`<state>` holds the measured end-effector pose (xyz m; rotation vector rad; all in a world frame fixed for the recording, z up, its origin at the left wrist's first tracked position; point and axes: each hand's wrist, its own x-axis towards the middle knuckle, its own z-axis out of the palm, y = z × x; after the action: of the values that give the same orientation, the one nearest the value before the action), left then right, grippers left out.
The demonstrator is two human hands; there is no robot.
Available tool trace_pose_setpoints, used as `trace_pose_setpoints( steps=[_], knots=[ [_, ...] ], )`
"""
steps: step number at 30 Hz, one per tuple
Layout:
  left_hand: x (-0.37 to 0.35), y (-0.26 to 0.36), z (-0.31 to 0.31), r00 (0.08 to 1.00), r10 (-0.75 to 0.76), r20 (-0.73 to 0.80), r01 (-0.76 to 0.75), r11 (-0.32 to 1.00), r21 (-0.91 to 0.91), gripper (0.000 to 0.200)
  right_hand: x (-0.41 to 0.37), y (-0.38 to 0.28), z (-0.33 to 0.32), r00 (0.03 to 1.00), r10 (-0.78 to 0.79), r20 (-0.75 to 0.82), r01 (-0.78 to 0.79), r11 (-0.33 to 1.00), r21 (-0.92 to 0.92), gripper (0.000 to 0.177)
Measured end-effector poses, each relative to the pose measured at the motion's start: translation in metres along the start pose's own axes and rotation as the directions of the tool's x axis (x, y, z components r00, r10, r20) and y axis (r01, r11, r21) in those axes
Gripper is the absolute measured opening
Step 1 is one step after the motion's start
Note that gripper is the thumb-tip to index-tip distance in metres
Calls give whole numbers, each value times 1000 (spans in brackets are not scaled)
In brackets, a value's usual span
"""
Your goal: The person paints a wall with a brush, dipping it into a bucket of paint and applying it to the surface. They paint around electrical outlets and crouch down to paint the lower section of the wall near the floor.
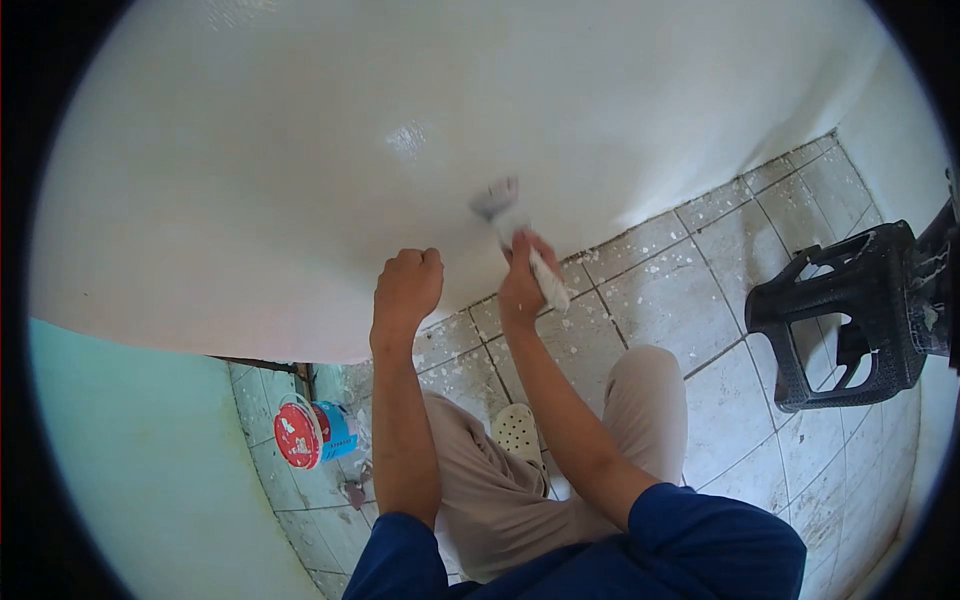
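My right hand [527, 283] is closed around the pale handle of a paintbrush [497, 203]. The brush head is blurred and points up and left, close against the white wall [300, 170]. To the left of it, my left hand [408, 284] makes a fist in front of the wall's lower part, with nothing showing in it. Wet-looking shiny patches mark the wall above the brush.
A paint bucket [312, 432] with a red lid and blue side is at lower left, by a turquoise wall [130, 440]. Paint spots dot the tiled floor [655, 290]. A black plastic stool [845, 315] lies at right. My clog [517, 433] is below my hands.
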<state>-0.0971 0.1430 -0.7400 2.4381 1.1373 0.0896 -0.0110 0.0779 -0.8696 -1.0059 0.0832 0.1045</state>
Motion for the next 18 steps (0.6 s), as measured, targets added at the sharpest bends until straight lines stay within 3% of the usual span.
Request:
trace_pose_setpoints(
  steps=[2, 5, 7, 11, 14, 15, 18],
  knots=[
    [-2, -4, -1, 1000, 20, -1, -20, 999, 36, 42, 2, 56, -45, 989, 142, -51, -142, 990, 7, 19],
    [-6, -6, -1, 1000, -17, 11, 17, 1000, -12, 42, 15, 84, -89, 908, 340, -244, -362, 931, -51, 16],
    [-5, -8, -1, 1000, 22, 19, -22, 1000, 12, 42, 27, 51, -63, 930, 302, -208, -293, 953, 72, 15],
    [-8, -15, 4, 993, 116, 3, -116, 992, 41, 42, 16, -124, 35, 995, 98, -24, -82, 922, 379, 21],
    [-13, -1, -4, 1000, -29, -11, 28, 998, -50, 42, 5, -155, 44, 1000, 0, 31, -13, 903, 429, 22],
    [-13, -1, -5, 1000, 0, -7, 0, 1000, -20, 42, 5, -130, 37, 998, 57, 19, -60, 928, 367, 21],
    [-12, -5, -4, 998, 57, 1, -57, 997, 49, 42, 11, 31, -27, 973, 229, -34, -220, 961, 165, 19]
  ],
)
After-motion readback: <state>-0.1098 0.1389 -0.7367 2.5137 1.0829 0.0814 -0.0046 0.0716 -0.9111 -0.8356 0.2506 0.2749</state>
